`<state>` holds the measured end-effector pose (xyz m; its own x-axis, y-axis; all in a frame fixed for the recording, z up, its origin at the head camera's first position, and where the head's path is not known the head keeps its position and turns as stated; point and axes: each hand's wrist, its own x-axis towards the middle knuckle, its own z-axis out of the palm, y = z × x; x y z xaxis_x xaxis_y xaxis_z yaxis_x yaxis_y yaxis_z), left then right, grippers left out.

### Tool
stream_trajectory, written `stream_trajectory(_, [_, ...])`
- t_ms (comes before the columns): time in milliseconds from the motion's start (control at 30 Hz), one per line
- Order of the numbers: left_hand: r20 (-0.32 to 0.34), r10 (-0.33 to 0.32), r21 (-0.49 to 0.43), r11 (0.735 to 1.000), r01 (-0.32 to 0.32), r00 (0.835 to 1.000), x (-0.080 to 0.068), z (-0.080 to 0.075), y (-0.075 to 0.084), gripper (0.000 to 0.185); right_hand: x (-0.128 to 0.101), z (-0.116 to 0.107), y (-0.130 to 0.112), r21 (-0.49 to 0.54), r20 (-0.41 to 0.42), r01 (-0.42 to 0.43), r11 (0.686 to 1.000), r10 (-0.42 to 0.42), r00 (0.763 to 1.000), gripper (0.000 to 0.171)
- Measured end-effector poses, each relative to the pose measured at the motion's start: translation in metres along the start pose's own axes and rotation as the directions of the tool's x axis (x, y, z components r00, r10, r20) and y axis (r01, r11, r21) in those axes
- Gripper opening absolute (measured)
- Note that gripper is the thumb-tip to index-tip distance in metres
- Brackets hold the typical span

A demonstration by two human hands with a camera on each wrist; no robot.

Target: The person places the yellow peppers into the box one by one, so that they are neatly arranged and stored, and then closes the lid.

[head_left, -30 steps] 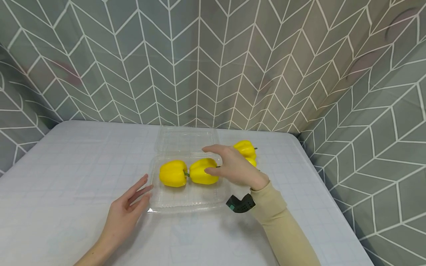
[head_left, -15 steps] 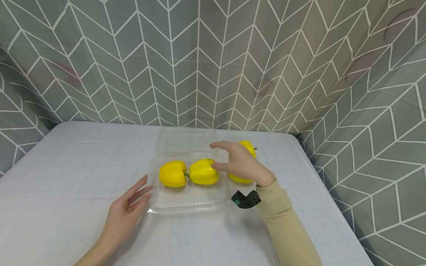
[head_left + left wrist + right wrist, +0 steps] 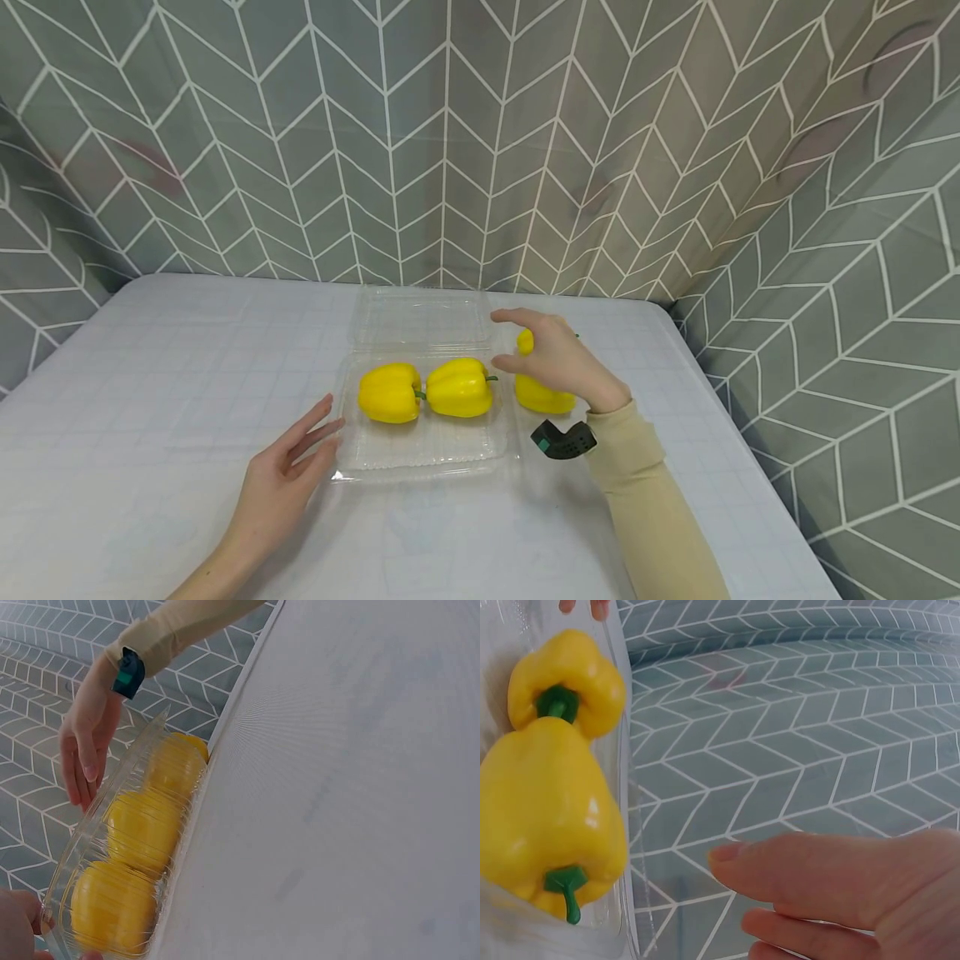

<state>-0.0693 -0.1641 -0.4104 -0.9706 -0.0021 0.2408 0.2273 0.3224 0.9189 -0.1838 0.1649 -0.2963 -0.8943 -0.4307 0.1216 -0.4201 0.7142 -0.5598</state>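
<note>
Two yellow peppers (image 3: 425, 390) lie in clear clamshell tray (image 3: 420, 454), lid open. Two loose peppers (image 3: 542, 393) on table (image 3: 150, 375), right of tray. Right hand (image 3: 558, 360) hovers over them, fingers relaxed, holding nothing. Left hand (image 3: 281, 483) flat, fingertips touching tray edge. Judged about half packed.

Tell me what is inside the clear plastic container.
Two yellow bell peppers lie side by side in the clear plastic container, its lid open at the back. More yellow peppers lie outside it, partly covered by the right hand, so their count is unclear.
</note>
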Motion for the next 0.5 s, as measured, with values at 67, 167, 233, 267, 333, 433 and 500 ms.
stream_trajectory(67, [-0.001, 0.000, 0.000, 1.000, 0.000, 1.000, 0.000, 0.000, 0.000, 0.054, 0.001, -0.001, 0.002, 0.007, -0.007, -0.003, 1.000, 0.003, 1.000, 0.059])
stream_trajectory(167, [-0.001, 0.003, -0.004, 1.000, -0.003, 1.000, 0.000, 0.000, 0.000, 0.054, 0.001, -0.002, 0.004, 0.019, -0.015, -0.011, 1.000, 0.011, 1.000, 0.060])
stream_trajectory(233, [0.000, 0.004, -0.007, 1.000, -0.004, 1.000, 0.000, 0.000, -0.001, 0.054, 0.001, -0.002, 0.006, 0.027, -0.020, -0.022, 0.999, 0.022, 1.000, 0.060])
stream_trajectory(267, [0.000, 0.005, -0.008, 1.000, -0.005, 1.000, 0.000, 0.000, -0.001, 0.054, 0.001, -0.003, 0.007, 0.030, -0.020, -0.028, 0.999, 0.029, 0.999, 0.060])
stream_trajectory(333, [0.000, 0.006, -0.010, 1.000, -0.006, 1.000, 0.000, 0.000, -0.001, 0.054, 0.001, -0.003, 0.009, 0.034, -0.020, -0.042, 0.999, 0.043, 0.999, 0.061])
stream_trajectory(433, [0.002, 0.006, -0.013, 1.000, -0.006, 1.000, 0.000, 0.000, -0.001, 0.054, 0.002, -0.004, 0.013, 0.044, -0.021, -0.068, 0.997, 0.069, 0.997, 0.061])
stream_trajectory(500, [0.003, 0.004, -0.015, 1.000, -0.004, 1.000, 0.000, 0.000, 0.000, 0.054, 0.002, -0.004, 0.015, 0.046, -0.023, -0.081, 0.996, 0.082, 0.996, 0.061])
